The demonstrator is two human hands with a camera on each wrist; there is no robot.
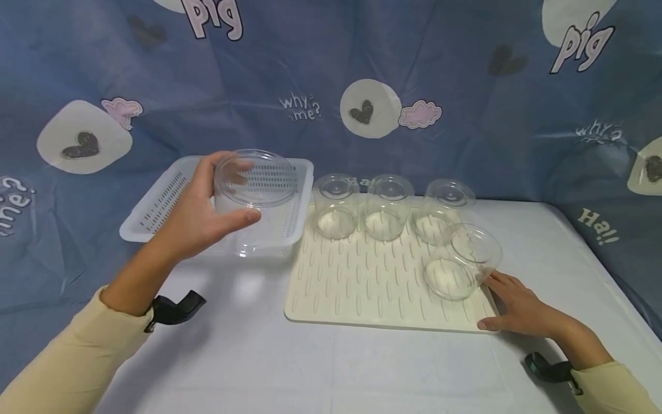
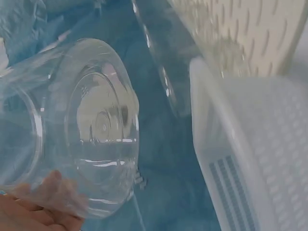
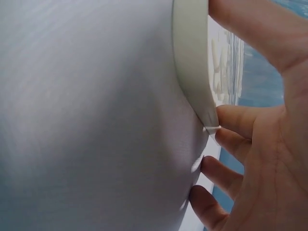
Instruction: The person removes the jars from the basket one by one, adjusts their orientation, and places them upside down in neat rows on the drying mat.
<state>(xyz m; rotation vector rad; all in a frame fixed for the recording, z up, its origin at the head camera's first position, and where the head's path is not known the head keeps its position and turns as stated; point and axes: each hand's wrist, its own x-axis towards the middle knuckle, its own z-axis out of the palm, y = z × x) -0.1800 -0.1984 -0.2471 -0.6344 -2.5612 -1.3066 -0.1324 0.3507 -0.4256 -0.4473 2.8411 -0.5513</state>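
My left hand (image 1: 199, 215) grips a clear plastic tub (image 1: 256, 201) by its side, thumb toward me, holding it raised in front of the white basket (image 1: 305, 190). In the left wrist view the tub (image 2: 103, 130) lies across the left side, with curled fingertips (image 2: 57, 192) against its wall. At the right edge of the cream ridged mat (image 1: 357, 282), my right hand (image 1: 527, 310) rests with fingers spread and its thumb at the mat's border. Close by those fingers stands another clear tub (image 1: 452, 279) on the mat's front right.
Along the mat's back edge stand three more clear tubs (image 1: 336, 221), (image 1: 385, 221), (image 1: 434, 224) in a row. White cloth (image 1: 248, 368) covers the table. A blue printed curtain (image 1: 289, 52) hangs behind everything.
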